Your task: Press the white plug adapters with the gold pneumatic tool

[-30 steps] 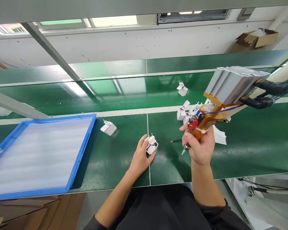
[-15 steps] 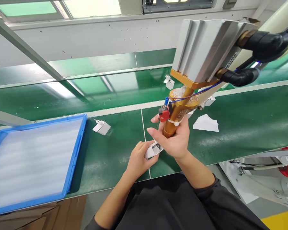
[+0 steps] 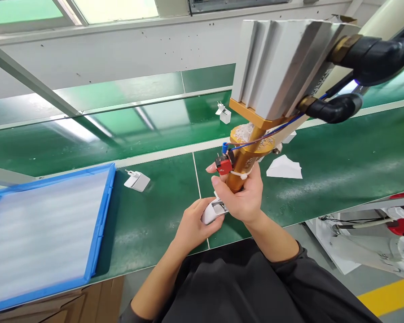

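Note:
My left hand (image 3: 188,226) grips a white plastic adapter housing (image 3: 208,216) low over the green bench, its fingers along the two sides. An opening in the housing's upper face shows some metal inside. My right hand (image 3: 247,202) is wrapped round the gold barrel of a pneumatic hand tool (image 3: 236,183), thumb in front. The tool's lower end is beside the housing's right end; my right hand hides whether they touch. A red switch (image 3: 225,165) with blue and brown wires is strapped to the barrel. Above it sits a ribbed silver cylinder (image 3: 272,72) with black elbow fittings.
A blue-rimmed tray (image 3: 101,224) with a whitish lining lies at left. A white plug adapter (image 3: 138,181) rests between it and my hands. Another white adapter (image 3: 225,115) stands on the far green strip. A white paper piece (image 3: 285,168) lies right of the tool.
The view has shifted slightly, so the bench things appear a little further left. The housing in my left hand is turned slightly; both hands keep their grips.

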Motion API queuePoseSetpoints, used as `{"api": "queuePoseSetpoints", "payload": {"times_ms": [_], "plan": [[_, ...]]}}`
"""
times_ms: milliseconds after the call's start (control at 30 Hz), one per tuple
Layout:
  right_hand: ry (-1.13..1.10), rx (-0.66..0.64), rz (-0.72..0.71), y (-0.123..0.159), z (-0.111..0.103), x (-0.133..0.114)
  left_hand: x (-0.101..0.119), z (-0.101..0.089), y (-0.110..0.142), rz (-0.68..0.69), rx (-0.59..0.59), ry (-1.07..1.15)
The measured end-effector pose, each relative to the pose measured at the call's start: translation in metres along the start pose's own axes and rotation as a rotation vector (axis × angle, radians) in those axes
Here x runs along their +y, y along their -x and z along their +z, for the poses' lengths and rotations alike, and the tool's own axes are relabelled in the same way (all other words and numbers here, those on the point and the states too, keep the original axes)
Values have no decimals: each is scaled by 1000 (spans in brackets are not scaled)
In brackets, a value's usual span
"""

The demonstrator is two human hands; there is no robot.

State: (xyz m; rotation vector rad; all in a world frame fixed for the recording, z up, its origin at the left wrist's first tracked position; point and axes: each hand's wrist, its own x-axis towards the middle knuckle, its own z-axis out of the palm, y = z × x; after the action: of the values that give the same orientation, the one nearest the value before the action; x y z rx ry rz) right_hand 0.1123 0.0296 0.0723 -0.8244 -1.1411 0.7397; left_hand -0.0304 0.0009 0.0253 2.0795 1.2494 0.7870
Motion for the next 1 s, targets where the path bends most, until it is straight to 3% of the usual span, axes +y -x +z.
{"api": "queuePoseSetpoints", "payload": {"times_ms": [233, 567, 833, 1000], "plan": [[10, -27, -5, -1, -1, -5, -6, 8, 3, -25, -1, -2], [45, 14, -72, -3, 9, -8, -1, 39, 0, -149, 11, 191], [47, 0, 5, 0, 6, -10, 0, 57, -3, -194, 171, 285], [24, -13, -115, -4, 6, -12, 3, 59, -3, -176, 124, 326]]}}
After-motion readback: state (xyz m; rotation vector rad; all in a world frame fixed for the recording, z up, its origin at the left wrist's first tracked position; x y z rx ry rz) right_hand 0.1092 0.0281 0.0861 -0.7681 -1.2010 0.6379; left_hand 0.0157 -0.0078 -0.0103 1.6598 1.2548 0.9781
